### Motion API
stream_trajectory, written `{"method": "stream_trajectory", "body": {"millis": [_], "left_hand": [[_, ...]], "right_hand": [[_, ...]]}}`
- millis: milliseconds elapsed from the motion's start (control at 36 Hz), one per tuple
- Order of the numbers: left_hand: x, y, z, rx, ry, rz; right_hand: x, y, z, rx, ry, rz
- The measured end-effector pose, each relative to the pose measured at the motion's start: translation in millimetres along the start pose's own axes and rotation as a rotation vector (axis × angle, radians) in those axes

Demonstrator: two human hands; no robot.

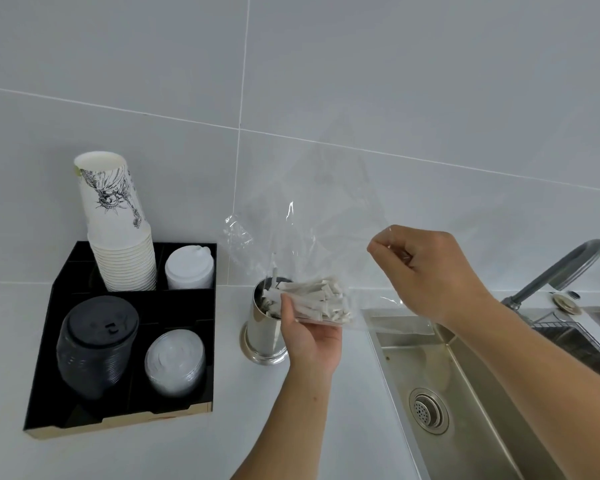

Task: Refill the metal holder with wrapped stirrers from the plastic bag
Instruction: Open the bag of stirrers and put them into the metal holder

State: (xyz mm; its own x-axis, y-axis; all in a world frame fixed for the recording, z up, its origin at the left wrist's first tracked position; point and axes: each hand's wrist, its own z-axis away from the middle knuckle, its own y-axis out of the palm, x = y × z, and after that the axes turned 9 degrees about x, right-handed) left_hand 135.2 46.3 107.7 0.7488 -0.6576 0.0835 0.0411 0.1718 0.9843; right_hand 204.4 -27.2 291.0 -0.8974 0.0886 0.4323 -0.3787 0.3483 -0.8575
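Observation:
A shiny metal holder (261, 332) stands upright on the white counter, with a few wrapped stirrers poking out of its mouth. A bundle of white wrapped stirrers (317, 299) lies nearly level inside a clear plastic bag (305, 216), its ends over the holder's rim. My left hand (309, 332) grips the bundle through the bag from below, just right of the holder. My right hand (430, 271) pinches the bag's far end, held up to the right over the sink edge.
A black organiser tray (84, 415) at left holds a tall stack of paper cups (116, 223), white lids (189, 268), black lids (96, 344) and clear lids (175, 362). A steel sink (465, 393) and faucet (565, 268) lie to the right. A tiled wall rises behind.

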Motion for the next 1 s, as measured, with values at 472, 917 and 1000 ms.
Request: {"method": "stream_trajectory", "body": {"millis": [472, 917, 1000], "left_hand": [[11, 15, 14, -0.08, -0.006, 0.048], [1, 27, 1, -0.149, 0.092, 0.062], [1, 26, -1, -0.143, 0.082, 0.072]], "right_hand": [[11, -37, -5, 0.043, -0.009, -0.016], [13, -14, -38, 0.04, 0.003, 0.018], [11, -15, -40, 0.047, 0.021, 0.005]]}}
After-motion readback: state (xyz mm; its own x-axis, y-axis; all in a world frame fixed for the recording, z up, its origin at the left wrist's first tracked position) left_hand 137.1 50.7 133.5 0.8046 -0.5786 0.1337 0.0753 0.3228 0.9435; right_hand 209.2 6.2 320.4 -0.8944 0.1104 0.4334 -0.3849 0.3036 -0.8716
